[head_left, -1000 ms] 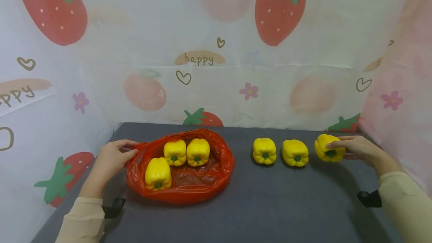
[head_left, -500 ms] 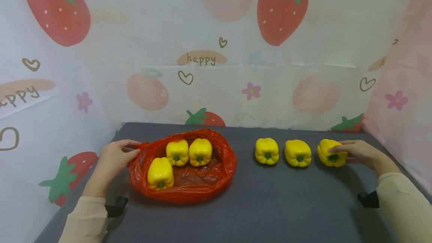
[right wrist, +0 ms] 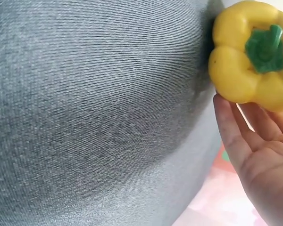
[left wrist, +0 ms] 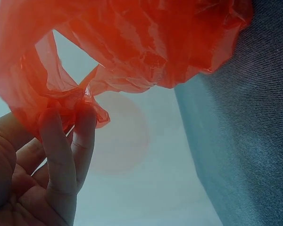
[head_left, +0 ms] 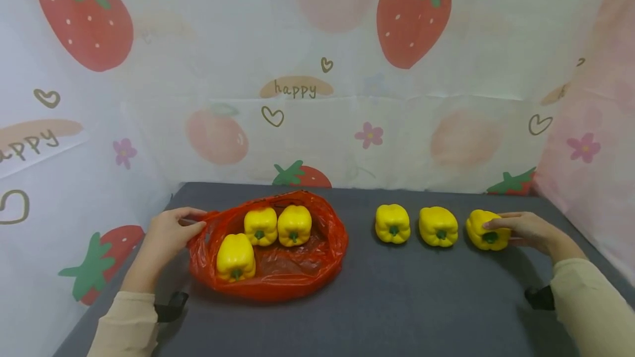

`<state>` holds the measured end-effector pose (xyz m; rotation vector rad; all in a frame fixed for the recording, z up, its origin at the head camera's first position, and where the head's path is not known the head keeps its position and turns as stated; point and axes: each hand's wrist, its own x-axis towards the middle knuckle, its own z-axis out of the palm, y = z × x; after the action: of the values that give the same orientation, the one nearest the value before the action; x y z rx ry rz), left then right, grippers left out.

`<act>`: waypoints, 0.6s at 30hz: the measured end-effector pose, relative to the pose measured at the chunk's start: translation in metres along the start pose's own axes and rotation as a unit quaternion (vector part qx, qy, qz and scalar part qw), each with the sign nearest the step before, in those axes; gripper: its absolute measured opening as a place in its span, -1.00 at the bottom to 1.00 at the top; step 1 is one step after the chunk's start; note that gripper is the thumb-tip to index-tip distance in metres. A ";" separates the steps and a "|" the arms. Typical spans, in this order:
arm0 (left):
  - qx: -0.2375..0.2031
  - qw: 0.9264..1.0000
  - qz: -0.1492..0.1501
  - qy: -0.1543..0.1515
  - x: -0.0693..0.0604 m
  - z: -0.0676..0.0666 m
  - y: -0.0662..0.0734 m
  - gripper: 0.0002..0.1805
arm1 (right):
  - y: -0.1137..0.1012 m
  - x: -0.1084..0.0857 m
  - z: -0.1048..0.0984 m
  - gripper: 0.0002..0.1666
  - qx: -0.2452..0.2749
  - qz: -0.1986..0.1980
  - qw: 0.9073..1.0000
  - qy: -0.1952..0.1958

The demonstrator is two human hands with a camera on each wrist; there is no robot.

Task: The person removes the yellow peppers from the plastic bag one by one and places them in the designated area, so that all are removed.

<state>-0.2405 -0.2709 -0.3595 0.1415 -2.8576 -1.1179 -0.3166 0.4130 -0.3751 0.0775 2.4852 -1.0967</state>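
Observation:
At the left, my left hand [head_left: 168,238] pinches the rim of a red plastic bag [head_left: 270,288]; the left wrist view shows the bag's handle [left wrist: 68,101] bunched at the fingertips. Inside the wide-mouthed bag lie three yellow bell peppers, one in front [head_left: 235,255] and two behind. On the right, my right hand [head_left: 541,234] grips another yellow bell pepper [head_left: 478,230] from its right side, thumb in front. Its green stem [right wrist: 269,49] faces the right wrist camera. This pepper sits at or just above the table surface; contact is hard to tell.
Two more yellow bell peppers, one [head_left: 392,219] nearer the bag and one [head_left: 437,222] beside the held one, stand in a row on the dark grey table [head_left: 377,313]. A strawberry-printed cloth [head_left: 317,142] walls off the back and both sides.
My right hand has lowered its bell pepper a little toward the table, in line with the two others. My left hand keeps its hold on the bag, and the head view has shifted slightly.

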 end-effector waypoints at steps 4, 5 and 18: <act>0.001 1.000 -0.001 0.000 -0.001 0.000 0.001 -0.53 | 0.002 0.000 0.002 0.11 0.008 0.001 1.000 0.004; 0.003 1.000 -0.001 0.001 -0.002 0.001 0.001 -0.53 | 0.002 0.000 0.003 0.12 0.013 0.001 1.000 0.004; 0.003 1.000 0.003 0.001 -0.002 -0.001 0.002 -0.54 | 0.003 -0.001 0.009 0.12 0.046 -0.002 0.999 0.018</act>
<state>-0.2384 -0.2698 -0.3572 0.1335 -2.8580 -1.1068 -0.3116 0.4091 -0.3820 0.1215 2.4668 -1.2213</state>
